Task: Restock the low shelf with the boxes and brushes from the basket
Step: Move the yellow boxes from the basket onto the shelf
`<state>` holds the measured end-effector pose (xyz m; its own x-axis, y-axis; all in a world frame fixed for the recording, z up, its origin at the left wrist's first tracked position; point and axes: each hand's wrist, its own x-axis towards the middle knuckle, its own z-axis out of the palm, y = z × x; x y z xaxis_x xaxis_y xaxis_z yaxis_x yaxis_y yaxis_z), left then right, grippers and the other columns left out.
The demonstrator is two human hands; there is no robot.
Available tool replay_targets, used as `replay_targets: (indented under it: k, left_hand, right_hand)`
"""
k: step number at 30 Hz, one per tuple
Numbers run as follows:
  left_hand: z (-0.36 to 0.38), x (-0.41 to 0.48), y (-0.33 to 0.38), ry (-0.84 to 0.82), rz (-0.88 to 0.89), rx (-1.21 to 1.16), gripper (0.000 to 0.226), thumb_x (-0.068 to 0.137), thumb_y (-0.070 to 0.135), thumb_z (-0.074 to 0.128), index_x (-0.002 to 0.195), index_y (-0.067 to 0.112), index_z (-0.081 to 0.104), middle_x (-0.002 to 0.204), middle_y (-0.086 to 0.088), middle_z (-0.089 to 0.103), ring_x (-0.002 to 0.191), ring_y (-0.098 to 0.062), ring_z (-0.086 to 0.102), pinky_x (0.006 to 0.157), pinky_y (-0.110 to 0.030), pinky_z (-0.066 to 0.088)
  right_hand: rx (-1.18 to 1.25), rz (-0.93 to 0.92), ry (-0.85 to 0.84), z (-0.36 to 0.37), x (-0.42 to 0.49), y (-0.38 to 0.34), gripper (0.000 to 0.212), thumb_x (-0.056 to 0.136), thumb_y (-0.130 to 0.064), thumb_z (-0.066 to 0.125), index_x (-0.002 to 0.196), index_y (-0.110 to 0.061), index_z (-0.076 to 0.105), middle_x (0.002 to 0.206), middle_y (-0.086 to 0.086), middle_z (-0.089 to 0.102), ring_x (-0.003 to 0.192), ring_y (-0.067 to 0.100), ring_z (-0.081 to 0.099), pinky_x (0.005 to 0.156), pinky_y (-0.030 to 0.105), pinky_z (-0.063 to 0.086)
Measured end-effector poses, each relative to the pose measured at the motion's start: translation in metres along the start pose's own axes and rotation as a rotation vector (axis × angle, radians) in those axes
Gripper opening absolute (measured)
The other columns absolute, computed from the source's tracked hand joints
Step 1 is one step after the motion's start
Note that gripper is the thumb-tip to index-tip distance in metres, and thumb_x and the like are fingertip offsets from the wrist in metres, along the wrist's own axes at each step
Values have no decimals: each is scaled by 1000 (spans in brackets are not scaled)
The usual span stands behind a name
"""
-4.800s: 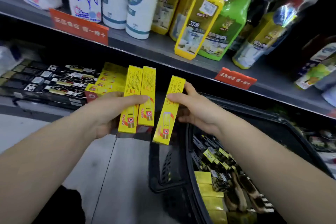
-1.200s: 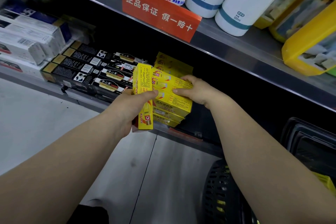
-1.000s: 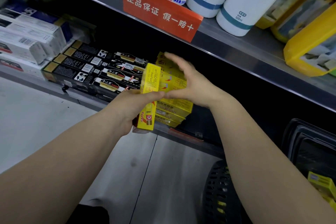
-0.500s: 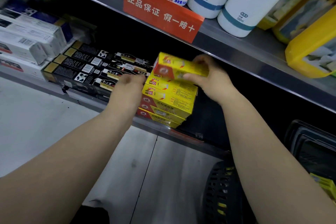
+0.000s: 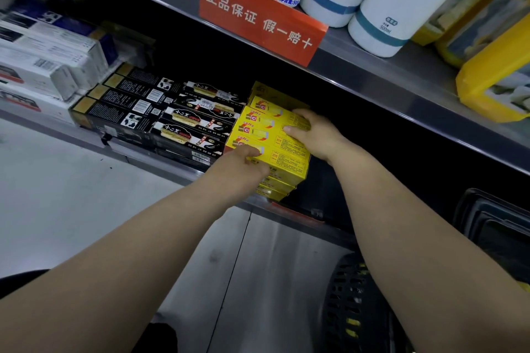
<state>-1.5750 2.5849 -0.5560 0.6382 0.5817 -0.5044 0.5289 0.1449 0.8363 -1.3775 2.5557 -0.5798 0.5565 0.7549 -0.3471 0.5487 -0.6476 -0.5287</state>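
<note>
Light: cool, even, from above.
Bright: floor [image 5: 71, 195].
Shadow: low shelf [image 5: 301, 213] falls into black behind the boxes [image 5: 275, 135].
Glare: faint sheen on upper shelf edge [image 5: 372, 77].
Focus: sign [image 5: 258, 14] and boxes crisp; white cartons [image 5: 43, 66] at left soft.
Distortion: wide-angle bowing of shelf lines; lower right corner murky.

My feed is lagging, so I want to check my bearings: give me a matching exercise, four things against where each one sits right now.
Things:
1. yellow boxes
2. black boxes
3. white bottles
4. basket

Places:
A. bottom right, below the low shelf
B. upper shelf, beside the orange sign
C. low shelf, touched by the left hand and right hand
D. low shelf, left of the yellow stack

Pairs: 1-C; 2-D; 3-B; 4-A.
</note>
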Motion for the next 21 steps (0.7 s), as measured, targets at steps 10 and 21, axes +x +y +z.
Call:
replay_targets:
  k: [10, 21]
  left_hand:
    - [12, -27, 24, 21, 102, 49, 39, 92, 22, 51, 131, 20, 50, 124, 1, 53, 78, -5, 52, 63, -18, 41]
    - [90, -86, 71, -52, 502, 124, 15, 85, 8, 60, 87, 23, 63, 77, 9, 63, 67, 0, 57, 62, -6, 43]
  right_hand:
    - [-62, 67, 99, -24, -33, -9, 64, 84, -28, 68, 139, -14, 38, 138, 12, 46, 115, 22, 50, 91, 27, 43]
    - [120, -182, 74, -107, -213, 38, 20, 82, -14, 70, 88, -31, 61, 96, -11, 64, 95, 6, 61, 83, 21, 51]
